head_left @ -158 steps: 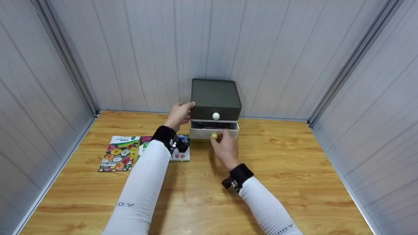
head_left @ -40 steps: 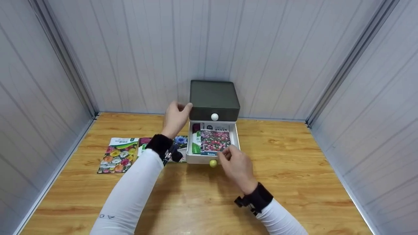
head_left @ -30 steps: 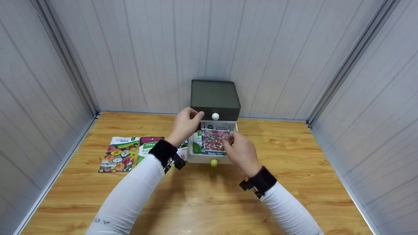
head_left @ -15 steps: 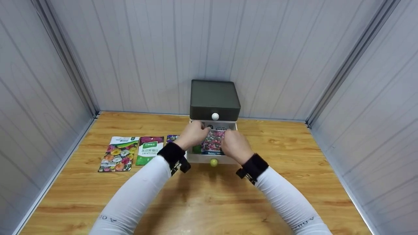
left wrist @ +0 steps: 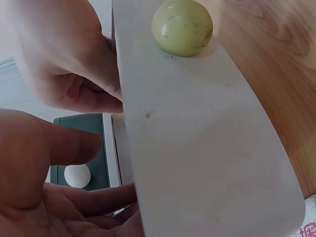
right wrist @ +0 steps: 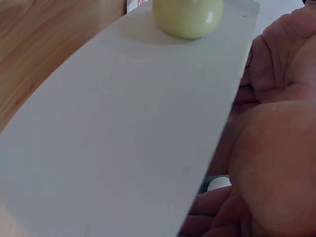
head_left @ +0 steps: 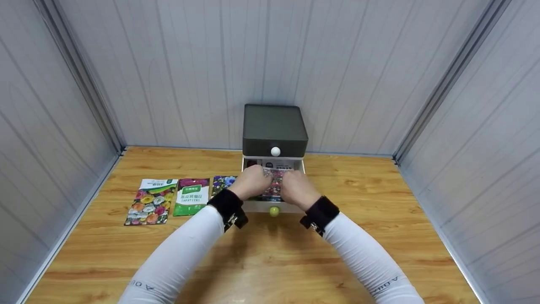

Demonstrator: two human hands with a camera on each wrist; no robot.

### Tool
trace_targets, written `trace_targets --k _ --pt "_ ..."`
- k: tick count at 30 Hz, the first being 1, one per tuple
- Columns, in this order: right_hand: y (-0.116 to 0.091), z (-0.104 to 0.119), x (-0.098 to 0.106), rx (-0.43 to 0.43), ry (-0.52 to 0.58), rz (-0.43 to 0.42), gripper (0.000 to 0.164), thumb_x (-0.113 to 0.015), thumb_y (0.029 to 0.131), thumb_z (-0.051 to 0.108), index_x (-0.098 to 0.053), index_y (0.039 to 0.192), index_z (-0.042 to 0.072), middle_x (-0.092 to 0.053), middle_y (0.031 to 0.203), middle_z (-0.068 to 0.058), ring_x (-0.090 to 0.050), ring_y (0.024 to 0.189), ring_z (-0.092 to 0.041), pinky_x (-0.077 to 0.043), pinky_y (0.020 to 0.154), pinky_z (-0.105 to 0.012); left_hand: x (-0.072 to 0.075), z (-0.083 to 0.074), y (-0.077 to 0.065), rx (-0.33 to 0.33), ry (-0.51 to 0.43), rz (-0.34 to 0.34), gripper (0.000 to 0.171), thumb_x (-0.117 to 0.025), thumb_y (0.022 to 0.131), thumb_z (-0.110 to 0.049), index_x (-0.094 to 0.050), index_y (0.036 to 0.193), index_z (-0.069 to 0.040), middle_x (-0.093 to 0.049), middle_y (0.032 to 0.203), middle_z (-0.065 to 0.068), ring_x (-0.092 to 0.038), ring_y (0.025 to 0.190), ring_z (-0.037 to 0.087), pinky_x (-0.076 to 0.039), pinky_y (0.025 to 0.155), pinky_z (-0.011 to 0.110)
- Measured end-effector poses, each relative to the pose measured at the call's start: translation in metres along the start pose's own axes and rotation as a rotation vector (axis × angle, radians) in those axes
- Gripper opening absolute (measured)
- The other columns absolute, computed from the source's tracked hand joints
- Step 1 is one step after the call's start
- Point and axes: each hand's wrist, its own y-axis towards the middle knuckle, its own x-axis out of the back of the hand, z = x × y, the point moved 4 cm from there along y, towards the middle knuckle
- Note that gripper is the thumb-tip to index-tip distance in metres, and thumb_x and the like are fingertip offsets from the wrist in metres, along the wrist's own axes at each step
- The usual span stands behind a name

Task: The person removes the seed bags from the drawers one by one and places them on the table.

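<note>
A small cabinet has a dark green upper drawer (head_left: 261,147) with a white knob, and a white lower drawer (head_left: 256,207) pulled out. My left hand (head_left: 253,182) reaches into the lower drawer from the left; in the left wrist view its thumb stands apart from its fingers, whose tips pass behind the drawer front. Opposite it, my right hand (head_left: 298,186) dips in from the right, fingertips hidden by the front. Between the hands lies a pink-flowered seed packet (head_left: 276,182); I cannot tell whether the right hand pinches it. More packets (head_left: 282,164) lie beneath it.
Left of the cabinet, several seed packets lie on the wooden table: a mixed-flower one (head_left: 152,202), a green and purple one (head_left: 192,197) and a blue-flowered one (head_left: 223,182), partly covered by my left arm. The yellow-green knob (head_left: 274,211) juts from the lower drawer. Panel walls enclose the table.
The lower drawer was drawn out toward me and my right hand left its knob. My left hand moved from the cabinet's side into the drawer; both hands then closed in around the pink-flowered packet.
</note>
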Motion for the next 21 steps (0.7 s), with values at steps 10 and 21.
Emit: trace_targets --k 10,21 --pt "0.0046 0.0018 -0.0067 -0.012 -0.04 0.01 0.008 -0.065 0.085 -0.005 -0.068 0.079 0.0 -0.073 0.087 -0.021 -0.072 0.084 -0.044 -0.064 0.079 -0.054 -0.0026 0.0015 0.0002 0.019 0.021 -0.02 0.032 -0.062 0.107 -0.019 -0.062 0.076 -0.013 -0.071 0.086 0.01 -0.065 0.073 0.026 -0.06 0.074 0.044" --pt "0.0073 0.002 -0.0097 -0.029 -0.015 -0.007 0.007 -0.065 0.086 -0.004 -0.069 0.081 -0.001 -0.073 0.089 -0.023 -0.072 0.084 -0.044 -0.063 0.08 -0.054 -0.0036 0.0032 -0.0004 0.035 0.012 -0.019 0.029 -0.06 0.105 -0.018 -0.064 0.076 -0.013 -0.073 0.087 0.01 -0.067 0.074 0.026 -0.062 0.073 0.044"
